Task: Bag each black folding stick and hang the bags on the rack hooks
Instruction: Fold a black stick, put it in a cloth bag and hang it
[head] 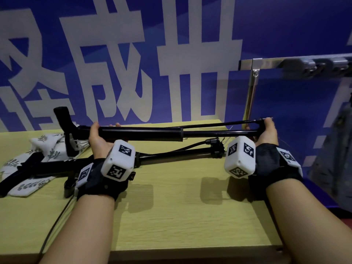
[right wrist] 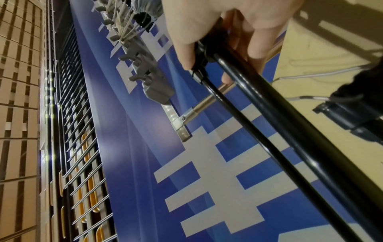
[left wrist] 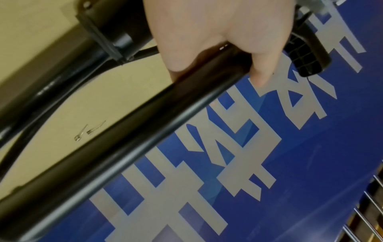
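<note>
While leaf-printed cloth bags lie far to the left of the fingers on the yellow-green table, the left hand curls its fingers and thumb around the thick tube of a black folding stick, gripping it just right of its upright handle. Below the fingers of both hands, a second black folding stick lies flat on the table, its left end resting across the bags and a thin cable trailing from it. Held level above the table, the gripped stick runs rightward, narrowing into two slim rods, to the right hand, whose fingers wrap the far end with the thumb pressed on top. Beyond and above the right fingers, a metal rack with grey hooks stands against the blue wall banner.
</note>
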Demonstrator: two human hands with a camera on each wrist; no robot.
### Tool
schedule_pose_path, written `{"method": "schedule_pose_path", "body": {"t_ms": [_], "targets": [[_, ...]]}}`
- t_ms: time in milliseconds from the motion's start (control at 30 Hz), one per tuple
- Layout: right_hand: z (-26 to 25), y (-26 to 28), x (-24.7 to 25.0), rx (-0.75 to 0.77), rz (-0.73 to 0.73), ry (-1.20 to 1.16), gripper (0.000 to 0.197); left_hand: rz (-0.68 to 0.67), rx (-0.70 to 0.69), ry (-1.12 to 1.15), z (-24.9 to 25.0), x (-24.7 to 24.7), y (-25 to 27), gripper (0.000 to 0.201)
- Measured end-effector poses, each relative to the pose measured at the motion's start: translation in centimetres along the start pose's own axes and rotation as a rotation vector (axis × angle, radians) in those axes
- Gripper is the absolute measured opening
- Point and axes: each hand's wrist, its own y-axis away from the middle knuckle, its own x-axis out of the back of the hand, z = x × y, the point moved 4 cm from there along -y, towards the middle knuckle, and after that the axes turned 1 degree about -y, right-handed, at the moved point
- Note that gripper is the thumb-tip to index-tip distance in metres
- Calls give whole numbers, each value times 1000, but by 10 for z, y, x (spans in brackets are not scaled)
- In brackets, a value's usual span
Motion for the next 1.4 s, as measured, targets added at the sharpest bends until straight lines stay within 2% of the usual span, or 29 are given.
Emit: {"method": "schedule_pose_path", "body": {"t_ms": [67, 100, 167, 200, 267, 433, 633, 867, 1000, 1033, 1167, 1400], "targets": [[-2, -1, 1, 11, 40, 0, 27, -36, 22, 30, 1, -1, -4, 15], [-4, -1, 2, 39, 70, 7, 35, -64, 27, 16, 0, -3, -4, 4], [-8, -3, 3, 136, 132, 5, 49, -100, 8, -40, 0, -8, -2, 9], [-10, -4, 3, 186, 151, -3, 48, -113, 2, -44, -1, -11, 1, 7], [-10, -6, 3, 219, 127, 30, 38, -145, -8, 20, -1, -14, 4, 18], [-4, 3, -3, 190, 56, 164, 33, -187, -92, 171, 7, -14, 4, 22], [5, 10, -7, 215, 52, 303, 30, -158, -133, 160, 2, -16, 7, 34], [7, 14, -8, 183, 26, 268, 33, -160, -175, 120, 1, -16, 6, 32], [7, 14, -6, 196, 28, 316, 40, -114, -150, 67, -1, -19, 9, 16], [7, 13, -5, 202, 29, 331, 40, -96, -152, 54, -1, -19, 9, 19], [10, 15, -6, 209, 25, 355, 43, -104, -147, -40, -5, -19, 10, 55], [19, 18, -10, 198, -31, 402, 39, -63, -104, -10, -13, -20, 6, 61]]}}
